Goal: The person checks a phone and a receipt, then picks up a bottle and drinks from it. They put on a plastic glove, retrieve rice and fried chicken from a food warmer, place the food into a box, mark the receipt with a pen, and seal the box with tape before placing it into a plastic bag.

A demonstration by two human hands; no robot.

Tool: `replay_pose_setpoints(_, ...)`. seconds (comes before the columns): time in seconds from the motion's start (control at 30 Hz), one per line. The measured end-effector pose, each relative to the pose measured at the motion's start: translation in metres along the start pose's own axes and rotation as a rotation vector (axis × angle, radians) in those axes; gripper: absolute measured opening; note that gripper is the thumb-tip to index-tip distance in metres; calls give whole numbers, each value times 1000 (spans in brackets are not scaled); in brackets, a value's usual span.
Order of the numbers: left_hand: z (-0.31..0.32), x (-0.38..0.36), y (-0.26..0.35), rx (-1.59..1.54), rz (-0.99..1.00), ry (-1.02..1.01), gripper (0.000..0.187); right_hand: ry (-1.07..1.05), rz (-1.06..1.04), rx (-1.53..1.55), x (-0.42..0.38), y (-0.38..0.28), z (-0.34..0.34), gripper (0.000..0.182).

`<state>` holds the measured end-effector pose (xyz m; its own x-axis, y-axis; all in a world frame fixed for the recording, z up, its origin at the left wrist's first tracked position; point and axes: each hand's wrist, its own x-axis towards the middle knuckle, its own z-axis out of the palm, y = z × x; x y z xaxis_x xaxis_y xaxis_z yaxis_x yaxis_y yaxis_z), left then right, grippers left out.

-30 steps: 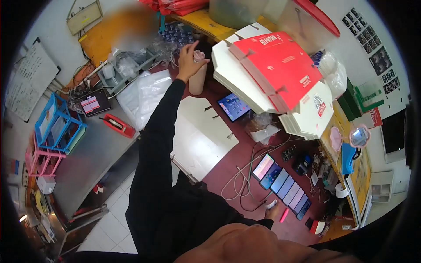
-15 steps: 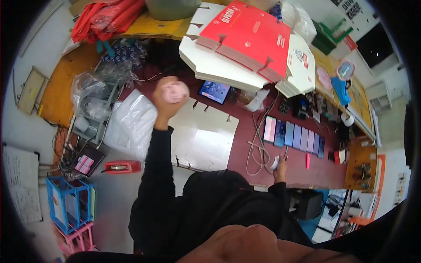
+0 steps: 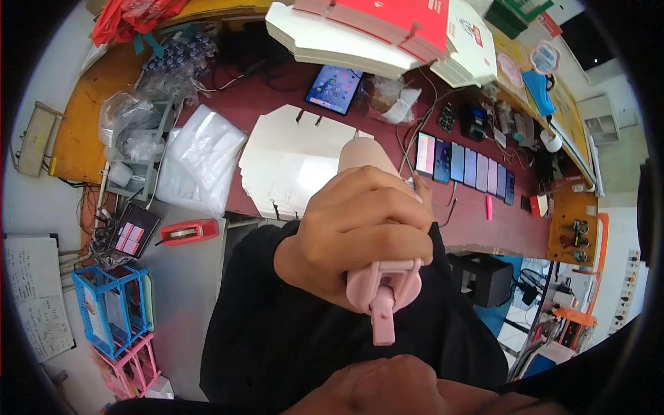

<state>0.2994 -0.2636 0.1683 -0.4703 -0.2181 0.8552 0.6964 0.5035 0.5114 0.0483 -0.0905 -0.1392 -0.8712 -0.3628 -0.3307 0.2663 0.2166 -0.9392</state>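
My left hand (image 3: 366, 228) is wrapped round a pale pink bottle (image 3: 384, 294), close to the camera above my lap. The bottle's spout end points down toward me, and its rounded other end shows beyond my knuckles. Behind that fist, part of my right hand (image 3: 423, 192) shows near the desk. Its fingers are mostly hidden, and I cannot make out what they hold. White card sheets (image 3: 277, 159) lie on the dark red desk (image 3: 477, 232), partly covered by my left hand and the bottle.
A lit tablet (image 3: 335, 88) and a row of phones (image 3: 481, 169) lie on the desk. Clear plastic bags (image 3: 200, 162) are at the left, above a red tape dispenser (image 3: 190, 232). Stacked red and white flat boxes (image 3: 373, 31) stand at the back. A pink marker (image 3: 489, 207) lies right.
My left hand has brought the pink bottle from over the back left of the desk toward my face. My right hand has moved up and left and is now partly covered. The view has shifted.
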Motion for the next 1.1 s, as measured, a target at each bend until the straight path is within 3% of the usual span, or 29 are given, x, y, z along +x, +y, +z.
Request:
replay_pose_setpoints(0.2, 12, 1, 20, -14, -5, -94, 24, -13, 58, 279, 0, 43, -12, 20)
replay_pose_setpoints(0.6, 37, -6, 33, -58, 91, -11, 27, 15, 111, 346, -10, 40, -27, 15)
replay_pose_setpoints(0.9, 40, -7, 42, 96, 116, 46, 12, -10, 87, 346, -2, 57, -25, 19)
replay_pose_setpoints(1.1, 35, -10, 43, 31, 85, 0, 22, -37, 117, 261, -19, 47, -24, 22)
